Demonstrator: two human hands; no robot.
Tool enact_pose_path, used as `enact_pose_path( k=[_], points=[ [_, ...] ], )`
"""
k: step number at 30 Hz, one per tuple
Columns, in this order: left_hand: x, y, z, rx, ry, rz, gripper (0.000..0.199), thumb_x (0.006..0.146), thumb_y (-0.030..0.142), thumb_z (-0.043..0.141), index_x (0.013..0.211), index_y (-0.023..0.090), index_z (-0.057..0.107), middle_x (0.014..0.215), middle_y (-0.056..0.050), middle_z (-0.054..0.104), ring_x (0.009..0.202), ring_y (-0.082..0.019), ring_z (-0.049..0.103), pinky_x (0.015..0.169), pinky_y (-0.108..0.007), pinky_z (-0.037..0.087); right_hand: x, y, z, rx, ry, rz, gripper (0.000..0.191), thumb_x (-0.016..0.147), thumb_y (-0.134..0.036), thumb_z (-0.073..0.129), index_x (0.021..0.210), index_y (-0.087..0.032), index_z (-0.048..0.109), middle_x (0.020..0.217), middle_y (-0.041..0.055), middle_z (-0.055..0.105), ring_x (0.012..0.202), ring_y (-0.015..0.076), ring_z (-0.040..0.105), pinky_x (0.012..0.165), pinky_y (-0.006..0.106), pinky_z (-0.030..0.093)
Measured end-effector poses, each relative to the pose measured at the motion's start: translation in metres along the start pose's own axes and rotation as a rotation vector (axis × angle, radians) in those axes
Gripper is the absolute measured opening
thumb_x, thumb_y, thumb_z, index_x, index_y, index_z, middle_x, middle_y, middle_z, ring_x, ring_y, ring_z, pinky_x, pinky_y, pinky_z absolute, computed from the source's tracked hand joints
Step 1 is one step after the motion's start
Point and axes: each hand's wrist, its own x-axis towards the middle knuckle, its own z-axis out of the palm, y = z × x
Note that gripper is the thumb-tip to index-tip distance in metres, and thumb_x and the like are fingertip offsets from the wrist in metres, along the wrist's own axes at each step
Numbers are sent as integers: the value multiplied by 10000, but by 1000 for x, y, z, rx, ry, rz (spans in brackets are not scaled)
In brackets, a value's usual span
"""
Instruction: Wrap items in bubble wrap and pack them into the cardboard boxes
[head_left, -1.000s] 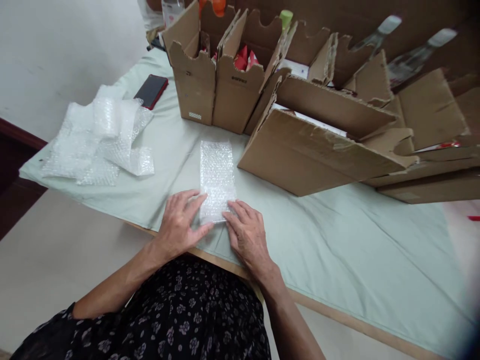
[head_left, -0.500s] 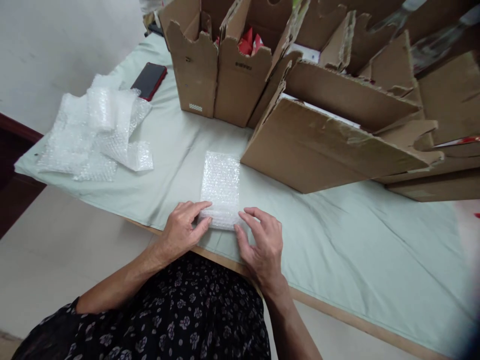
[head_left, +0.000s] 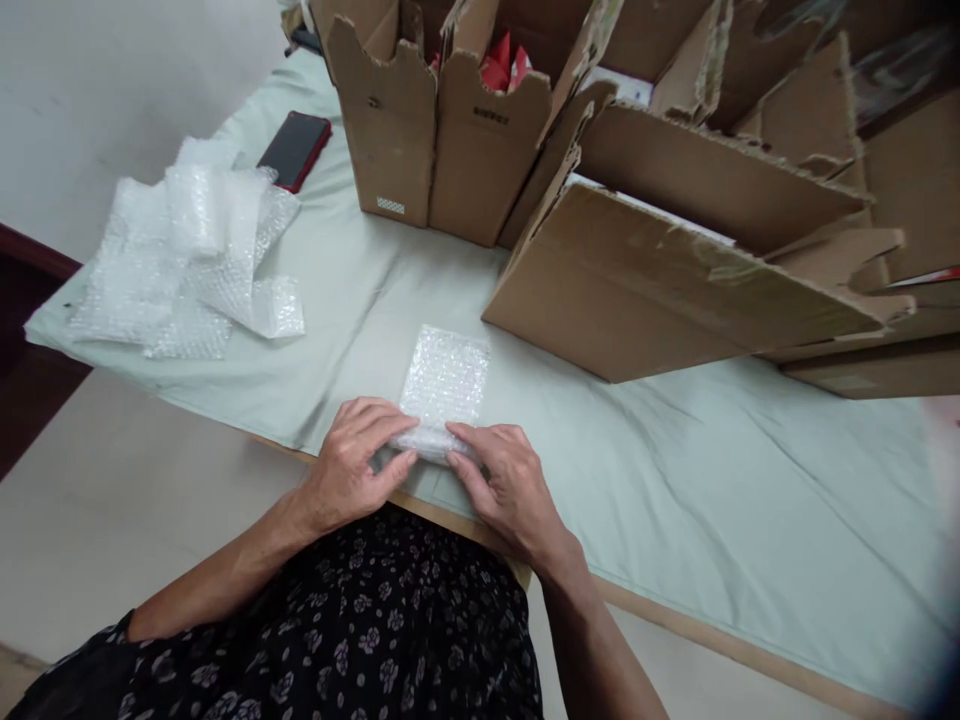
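A small sheet of bubble wrap (head_left: 447,378) lies on the cloth-covered table close to its front edge, its near end rolled into a thick fold. My left hand (head_left: 358,455) grips the left end of that fold between thumb and fingers. At the right end, my right hand (head_left: 504,478) pinches the same fold, thumb below and fingertips above. The far part of the sheet lies flat beyond my fingers. Whether anything is wrapped inside the roll I cannot tell.
To the left lies a pile of bubble wrap pieces (head_left: 150,270), with a dark phone in a red case (head_left: 294,150) behind it. Cardboard boxes (head_left: 675,285) with cut-out fronts stand along the back and right of the pale green tablecloth (head_left: 675,480).
My right hand has come in leftward and closed on the roll's right end. The near end is rolled further, and the flat part is shorter and slightly turned.
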Motion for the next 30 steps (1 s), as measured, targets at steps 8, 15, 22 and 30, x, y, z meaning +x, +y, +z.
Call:
enact_pose_path(
  k=[8,15,22,30],
  points=[
    [22,-15,16,211,29,-131,245,971,269,601,1143,124,695,940,-99,722,885,-264,640,825,-435,524,-3,-4,9,-271,92,-3,264,981,-279,619,1230,-216,677,1305,136,695,1185,304,622,966,466,471],
    [11,-6,2,10,5,-2,294,946,272,660,1218,161,654,1211,-136,683,1167,-282,617,1008,-472,504,-3,-2,6,-32,12,73,284,1025,-279,561,1279,-205,665,1120,73,787,936,219,695,876,383,510],
    [24,-13,19,165,11,-132,283,950,280,640,1199,149,666,1099,-124,734,1022,-291,651,914,-481,520,-6,-12,5,-271,93,92,347,1006,-355,581,1310,-200,644,1251,141,709,1094,286,645,901,431,481],
    [10,2,15,-378,216,-550,557,919,355,668,1427,178,522,1336,-147,644,1135,-247,668,1012,-451,545,4,-1,16,-30,165,264,275,997,-303,573,1224,-198,687,1150,100,768,989,249,691,872,396,527]
  ],
)
